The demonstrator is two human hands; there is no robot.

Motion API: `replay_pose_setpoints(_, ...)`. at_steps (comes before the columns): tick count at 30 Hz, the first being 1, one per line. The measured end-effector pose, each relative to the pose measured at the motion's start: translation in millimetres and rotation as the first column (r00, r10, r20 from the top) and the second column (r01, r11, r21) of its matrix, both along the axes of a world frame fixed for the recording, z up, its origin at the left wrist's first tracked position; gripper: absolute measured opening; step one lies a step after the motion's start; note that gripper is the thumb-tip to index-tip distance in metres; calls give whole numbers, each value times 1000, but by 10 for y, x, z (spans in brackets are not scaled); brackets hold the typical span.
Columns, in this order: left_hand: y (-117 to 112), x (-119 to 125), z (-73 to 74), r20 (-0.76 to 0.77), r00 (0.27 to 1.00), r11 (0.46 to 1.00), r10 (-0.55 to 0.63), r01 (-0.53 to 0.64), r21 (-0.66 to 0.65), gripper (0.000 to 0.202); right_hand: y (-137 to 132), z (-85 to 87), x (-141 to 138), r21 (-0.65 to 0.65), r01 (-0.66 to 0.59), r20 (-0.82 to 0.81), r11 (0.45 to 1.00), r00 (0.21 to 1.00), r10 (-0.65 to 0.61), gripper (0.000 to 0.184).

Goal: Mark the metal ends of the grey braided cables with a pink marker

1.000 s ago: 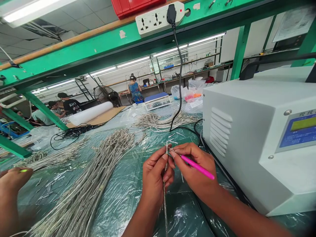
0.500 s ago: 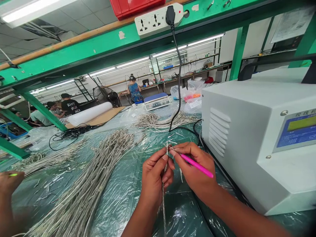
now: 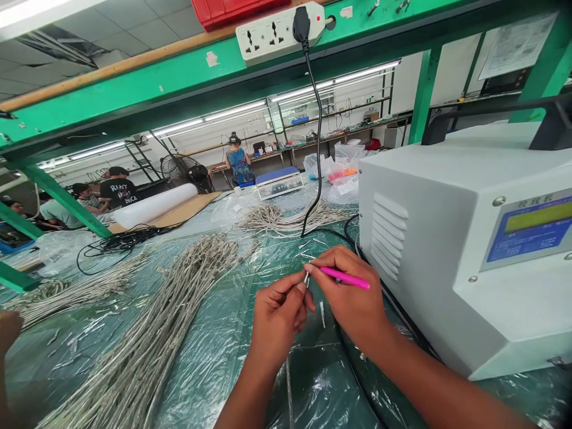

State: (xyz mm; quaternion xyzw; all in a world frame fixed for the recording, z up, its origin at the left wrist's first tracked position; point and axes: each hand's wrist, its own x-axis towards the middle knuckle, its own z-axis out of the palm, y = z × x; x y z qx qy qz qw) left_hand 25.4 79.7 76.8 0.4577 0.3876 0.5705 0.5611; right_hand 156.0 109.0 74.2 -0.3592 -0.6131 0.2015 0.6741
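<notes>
My left hand (image 3: 277, 317) pinches a thin cable with a short bright metal end (image 3: 307, 279) between thumb and fingers. The rest of the cable hangs down (image 3: 289, 393) over the plastic sheet. My right hand (image 3: 351, 297) grips a pink-handled pointed tool (image 3: 345, 277), its tip close to the metal end. A small pale wire piece (image 3: 322, 314) lies just below my right hand. To the left lies a large bundle of grey braided cables (image 3: 152, 322). At the left edge, another person's hand (image 3: 8, 333) shows only in part.
A white bench machine (image 3: 451, 250) with a blue display panel stands close to my right hand. Clear plastic sheeting (image 3: 268, 381) covers the green table. Behind are a cable bundle (image 3: 286, 221), a digital scale (image 3: 279, 183), a black cable coil (image 3: 120, 239), and a green shelf with a power strip (image 3: 277, 25).
Both my hands have risen slightly, bringing the metal cable end up, and the whole view has shifted. The other person's hand has moved further toward the left edge.
</notes>
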Motion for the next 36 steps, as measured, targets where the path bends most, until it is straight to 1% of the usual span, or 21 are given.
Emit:
replay_pose_setpoints(3, -1, -11, -12, -12, 1000, 1000, -17, 17, -16, 21, 47, 1, 45, -60, 148, -90, 987, 984, -153, 13)
replay_pose_setpoints(4, -4, -11, -7, -1, 1000, 1000, -14, 14, -22, 22, 54, -5, 46, -60, 168, -104, 984, 979, -174, 12)
replay_pose_setpoints(5, -9, -9, 3, 18, 1000, 1000, 3, -2, -27, 22, 56, -14, 39, -43, 160, -105, 986, 981, -164, 12)
replay_pose_setpoints(8, -28, 6, 52, 85, 994, 997, 72, -71, -20, 24, 26, -42, -25, 49, 45, -79, 998, 996, -41, 13)
replay_pose_setpoints(10, -41, 17, 82, 100, 991, 995, 94, -95, 4, 27, -7, -56, -69, 52, -10, -97, 999, 995, 15, 13)
replay_pose_setpoints(13, -49, 25, 89, 100, 992, 994, 80, -87, 66, 27, -41, -69, -91, -70, -119, -143, 990, 984, 108, 4)
replay_pose_setpoints(14, -48, 24, 80, 99, 993, 993, 65, -74, 89, 26, -46, -71, -88, -114, -171, -162, 979, 975, 151, 6)
replay_pose_setpoints(15, -46, 20, 66, 98, 994, 992, 46, -57, 114, 24, -49, -71, -84, -143, -217, -183, 966, 965, 190, 12)
replay_pose_setpoints(17, -41, 8, 30, 97, 995, 987, 10, -26, 161, 20, -49, -67, -76, -165, -271, -223, 948, 947, 232, 19)
replay_pose_setpoints(20, -35, -9, -20, 88, 996, 981, -21, 3, 193, 15, -54, -51, -78, -178, -293, -261, 939, 934, 242, 19)
replay_pose_setpoints(23, -34, -9, -42, 86, 996, 980, -28, 11, 199, 19, -72, -28, -90, -185, -338, -282, 923, 918, 280, 17)
replay_pose_setpoints(26, -34, 4, -40, 104, 994, 978, -35, 13, 209, 22, -97, -11, -100, -175, -382, -290, 908, 901, 323, 20)
replay_pose_setpoints(31, -38, 15, -39, 134, 990, 976, -41, 11, 218, 22, -104, 5, -104, -186, -389, -302, 902, 896, 324, 22)
replay_pose_setpoints(36, -37, 8, -68, 121, 992, 975, -37, 10, 221, 23, -96, 23, -103, -224, -427, -339, 876, 877, 340, 19)
